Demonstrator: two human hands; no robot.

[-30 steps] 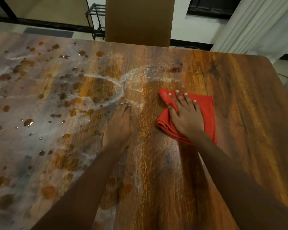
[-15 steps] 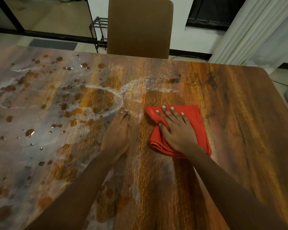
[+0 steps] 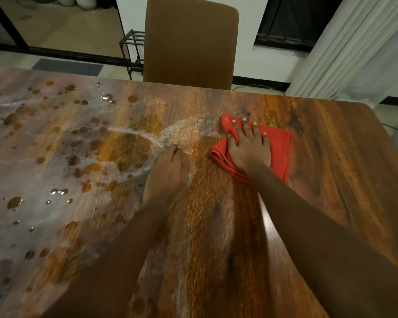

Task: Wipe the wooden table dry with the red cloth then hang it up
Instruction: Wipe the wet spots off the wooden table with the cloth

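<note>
The folded red cloth [image 3: 279, 149] lies flat on the wooden table [image 3: 331, 180], right of centre. My right hand [image 3: 248, 149] presses down on it with fingers spread, the thumb tucked into a fold at the cloth's left edge. My left hand [image 3: 164, 173] rests palm down on the wet wood just left of the cloth, fingers together, holding nothing. Water drops and streaks [image 3: 55, 157] cover the table's left half; a wet smear [image 3: 186, 129] reaches up to the cloth's far left corner.
A brown chair [image 3: 190, 42] stands pushed in at the table's far edge. A black metal rack [image 3: 131, 49] sits on the floor behind it. White curtains [image 3: 354, 49] hang at the far right. The table's right corner [image 3: 372, 111] is rounded.
My right hand slid the red cloth left, then away from me toward the table's far edge. The left hand stayed planted. The camera tilted up, showing more of the chair.
</note>
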